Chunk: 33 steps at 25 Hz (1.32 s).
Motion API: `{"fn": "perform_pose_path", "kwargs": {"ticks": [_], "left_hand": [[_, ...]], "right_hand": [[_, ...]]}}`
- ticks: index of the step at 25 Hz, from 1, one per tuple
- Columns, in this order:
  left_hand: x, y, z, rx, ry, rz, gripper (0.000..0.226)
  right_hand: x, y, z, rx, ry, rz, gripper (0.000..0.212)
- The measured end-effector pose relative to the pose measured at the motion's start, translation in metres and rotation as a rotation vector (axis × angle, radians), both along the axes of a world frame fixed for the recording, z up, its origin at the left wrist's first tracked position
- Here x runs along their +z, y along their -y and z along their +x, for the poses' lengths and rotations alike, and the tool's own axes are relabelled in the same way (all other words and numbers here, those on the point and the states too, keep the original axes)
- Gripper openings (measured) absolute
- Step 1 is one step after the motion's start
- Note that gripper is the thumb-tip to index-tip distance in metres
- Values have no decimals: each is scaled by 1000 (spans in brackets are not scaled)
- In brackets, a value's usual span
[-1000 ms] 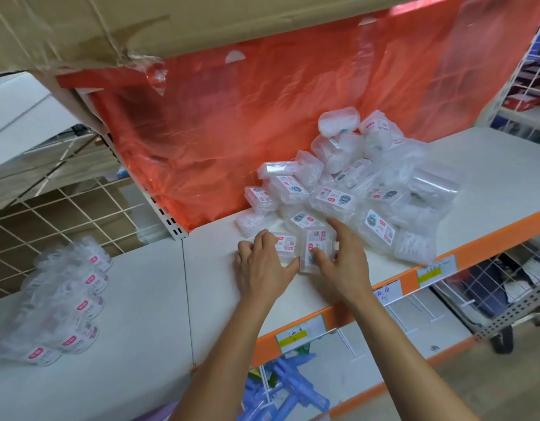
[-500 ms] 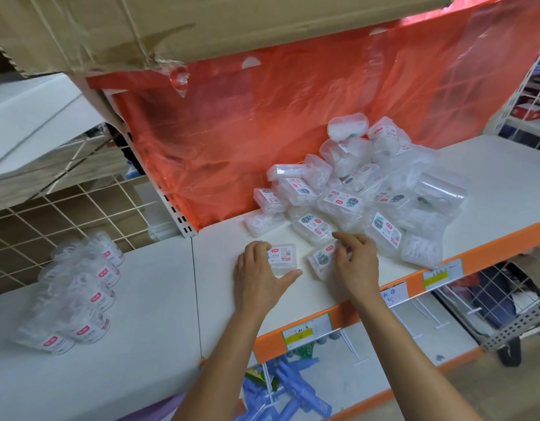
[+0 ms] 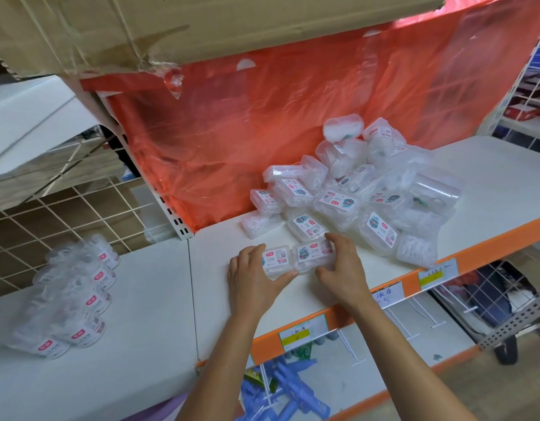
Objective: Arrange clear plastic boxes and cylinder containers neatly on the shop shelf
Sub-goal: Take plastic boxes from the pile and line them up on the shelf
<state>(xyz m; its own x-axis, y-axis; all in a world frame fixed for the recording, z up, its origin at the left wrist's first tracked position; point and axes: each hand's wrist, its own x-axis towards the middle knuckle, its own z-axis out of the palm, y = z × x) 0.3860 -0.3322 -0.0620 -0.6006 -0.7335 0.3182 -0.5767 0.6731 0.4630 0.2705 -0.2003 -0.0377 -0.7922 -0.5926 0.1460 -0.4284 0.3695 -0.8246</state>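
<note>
Two small clear plastic boxes lie side by side on the white shelf (image 3: 293, 308). My left hand (image 3: 253, 284) cups the left box (image 3: 276, 258) between fingers and thumb. My right hand (image 3: 341, 268) grips the right box (image 3: 313, 253), with fingers over its far edge and thumb at its near edge. Behind them a loose heap of clear boxes (image 3: 354, 196) with printed labels rests against the red plastic sheet (image 3: 262, 132). On the left shelf section lies a cluster of clear cylinder containers (image 3: 71, 299) with pink labels.
A cardboard carton (image 3: 171, 28) overhangs the shelf from above. The shelf front is an orange strip with price tags (image 3: 302, 331). Wire mesh (image 3: 50, 214) backs the left section. Blue items (image 3: 287, 390) lie on the lower shelf. A wire rack (image 3: 530, 86) stands at the right.
My right hand has brought its box against the box under my left hand, so the two now sit side by side. My left hand stayed in place.
</note>
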Motion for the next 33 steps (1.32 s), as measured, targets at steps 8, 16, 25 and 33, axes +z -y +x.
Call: {"fn": "perform_pose_path", "kwargs": {"ticks": [8,16,25,33], "left_hand": [[0,2,0,-20,39,57,89],[1,3,1,-17,-42,101,85],[7,1,5,4,-177,137,83],[40,1,75,49,-333,99,84]], "right_hand": [[-2,-1,-1,5,-32,46,70],[1,-2,1,22,-9,107,74],[4,-2,6,-12,-34,35,68],[33,24,62,84,-196,-94,70]]}}
